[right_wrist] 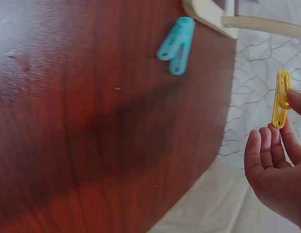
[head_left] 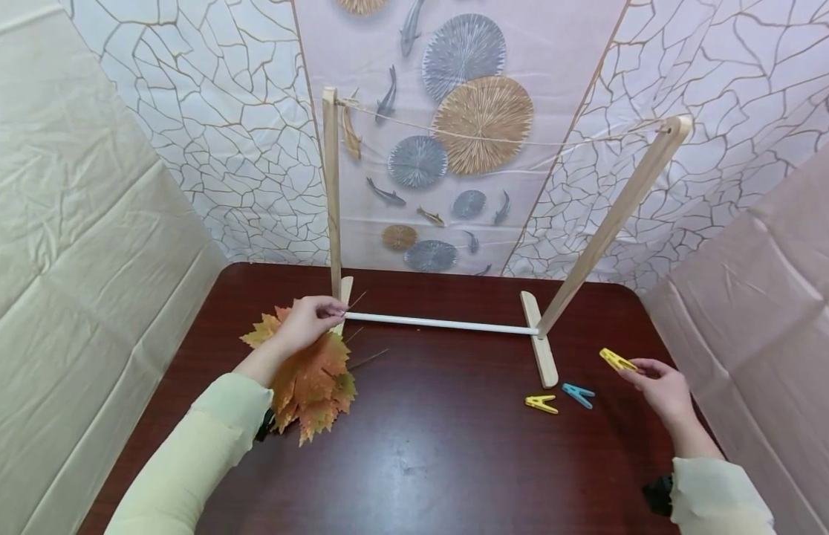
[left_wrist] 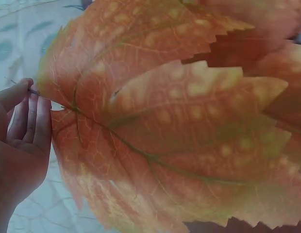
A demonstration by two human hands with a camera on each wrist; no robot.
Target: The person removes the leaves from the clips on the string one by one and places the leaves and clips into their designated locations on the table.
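At the left of the table, my left hand (head_left: pixel 306 323) pinches the thin stem of an orange autumn leaf (left_wrist: pixel 155 116) between thumb and fingers. The leaf fills much of the left wrist view, and more leaves (head_left: pixel 317 383) lie in a pile beneath the hand. Over the right side, my right hand (head_left: pixel 665 390) holds a yellow clothespin (head_left: pixel 617 360) by its handle ends, raised above the table. A blue clothespin (head_left: pixel 578 395) and a second yellow clothespin (head_left: pixel 541 403) lie on the table to the left of that hand.
A wooden stand rises at the back, with a left post (head_left: pixel 332 193), a leaning right post (head_left: pixel 608 230) and a white bottom bar (head_left: pixel 441 322). A thin string (head_left: pixel 495 139) sags between the post tops. The dark red table (head_left: pixel 414 461) meets fabric-covered walls.
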